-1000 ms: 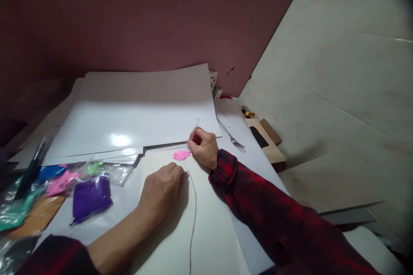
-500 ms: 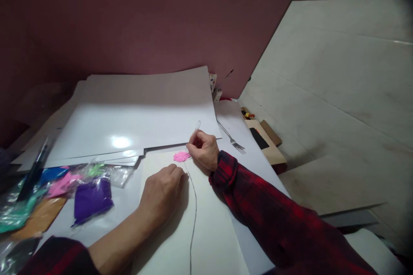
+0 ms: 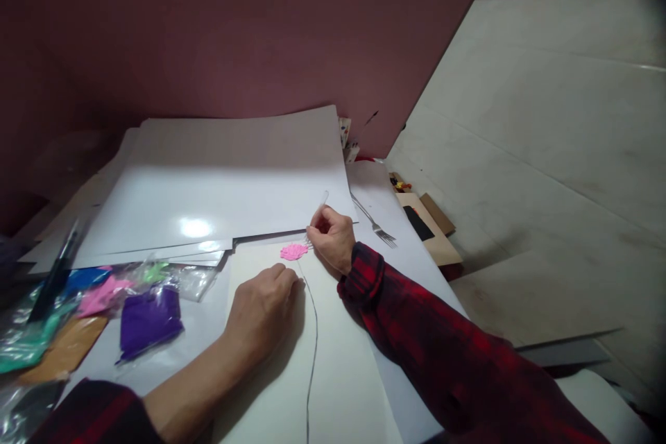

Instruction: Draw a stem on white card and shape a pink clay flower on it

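A small textured patch of pink clay (image 3: 294,252) lies near the top of a sheet of cream paper (image 3: 348,388), at the upper end of a drawn dark line. My right hand (image 3: 331,238) pinches a clear-handled fork (image 3: 324,198), its handle pointing up and away. The fork's tines are just right of the pink clay; I cannot tell whether they touch it. My left hand (image 3: 268,309) rests on the paper below the clay with its fingers curled together. Its fingertips are hidden, so anything in them cannot be made out.
Large white boards (image 3: 229,180) are stacked behind the paper. At the left lie bagged clays, among them a purple packet (image 3: 150,322) and an orange-brown one (image 3: 70,347), with a dark pen-like object (image 3: 55,277) over them. A metal fork (image 3: 375,223) lies right of my right hand.
My right hand and its fork have shifted slightly right, away from the pink clay. The left hand stays where it was.
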`<state>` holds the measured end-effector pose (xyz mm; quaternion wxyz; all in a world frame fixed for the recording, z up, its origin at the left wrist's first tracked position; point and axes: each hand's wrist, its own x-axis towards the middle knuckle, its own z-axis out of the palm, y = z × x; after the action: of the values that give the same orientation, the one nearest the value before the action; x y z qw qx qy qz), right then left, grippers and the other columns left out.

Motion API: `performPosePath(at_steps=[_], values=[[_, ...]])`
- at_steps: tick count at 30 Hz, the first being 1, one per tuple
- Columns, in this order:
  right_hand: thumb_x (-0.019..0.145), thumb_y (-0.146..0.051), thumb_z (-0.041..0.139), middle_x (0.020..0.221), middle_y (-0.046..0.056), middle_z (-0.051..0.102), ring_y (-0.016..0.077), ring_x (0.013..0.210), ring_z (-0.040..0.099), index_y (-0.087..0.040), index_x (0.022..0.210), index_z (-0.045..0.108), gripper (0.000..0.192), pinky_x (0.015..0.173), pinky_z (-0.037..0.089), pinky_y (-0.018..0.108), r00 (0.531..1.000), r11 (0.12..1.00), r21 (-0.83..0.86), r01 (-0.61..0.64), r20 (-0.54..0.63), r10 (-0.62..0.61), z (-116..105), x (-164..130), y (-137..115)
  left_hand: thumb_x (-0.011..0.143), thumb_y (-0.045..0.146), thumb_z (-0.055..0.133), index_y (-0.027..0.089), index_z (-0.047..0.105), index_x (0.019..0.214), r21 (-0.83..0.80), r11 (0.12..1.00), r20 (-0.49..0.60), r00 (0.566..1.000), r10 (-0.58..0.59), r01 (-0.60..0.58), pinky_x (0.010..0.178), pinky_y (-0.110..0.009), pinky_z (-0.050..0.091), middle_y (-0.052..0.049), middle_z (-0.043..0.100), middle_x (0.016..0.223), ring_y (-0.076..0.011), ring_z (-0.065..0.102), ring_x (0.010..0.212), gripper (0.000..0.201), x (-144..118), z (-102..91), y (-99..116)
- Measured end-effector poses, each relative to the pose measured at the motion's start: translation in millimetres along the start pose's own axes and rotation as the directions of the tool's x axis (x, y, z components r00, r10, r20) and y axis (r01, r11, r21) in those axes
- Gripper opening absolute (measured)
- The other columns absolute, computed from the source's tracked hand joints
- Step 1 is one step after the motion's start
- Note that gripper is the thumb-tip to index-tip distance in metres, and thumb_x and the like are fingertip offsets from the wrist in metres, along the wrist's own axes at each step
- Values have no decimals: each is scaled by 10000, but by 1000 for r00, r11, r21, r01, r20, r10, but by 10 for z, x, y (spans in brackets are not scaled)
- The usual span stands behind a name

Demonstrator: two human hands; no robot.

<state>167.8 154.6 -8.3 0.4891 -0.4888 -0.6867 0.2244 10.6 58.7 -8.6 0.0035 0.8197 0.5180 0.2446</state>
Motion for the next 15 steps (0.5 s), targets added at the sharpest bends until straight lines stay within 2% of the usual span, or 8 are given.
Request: performPosePath(at_steps=[3, 8, 15], values=[[666, -154, 558, 534, -62, 474, 90, 484, 425, -202, 633, 488, 91, 499, 366, 226, 999, 999, 29, -17, -50, 18, -11, 0, -6, 879, 145, 462, 159, 542, 637, -7, 1000, -3, 1000, 1, -1, 495, -278, 281, -18, 559, 619, -143, 494, 533, 255, 8, 0, 3], [652, -138, 566, 528, -64, 468, 88, 479, 418, -199, 620, 487, 105, 482, 350, 225, 999, 998, 63, -13, -32, 15, -13, -4, 9, 879, 143, 460, 160, 549, 639, -1, 1000, 7, 1000, -8, 8, 494, -281, 291, -17, 562, 619, -148, 507, 536, 257, 24, 0, 7], [705, -195, 641, 560, -49, 512, 89, 490, 450, -183, 683, 541, 103, 479, 364, 229, 993, 973, 226, -38, 118, 11, -12, -30, -38, 864, 119, 464, 163, 561, 653, 53, 998, 29, 999, 15, -17, 487, -292, 292, -17, 559, 634, -160, 522, 548, 237, -7, 13, 1]])
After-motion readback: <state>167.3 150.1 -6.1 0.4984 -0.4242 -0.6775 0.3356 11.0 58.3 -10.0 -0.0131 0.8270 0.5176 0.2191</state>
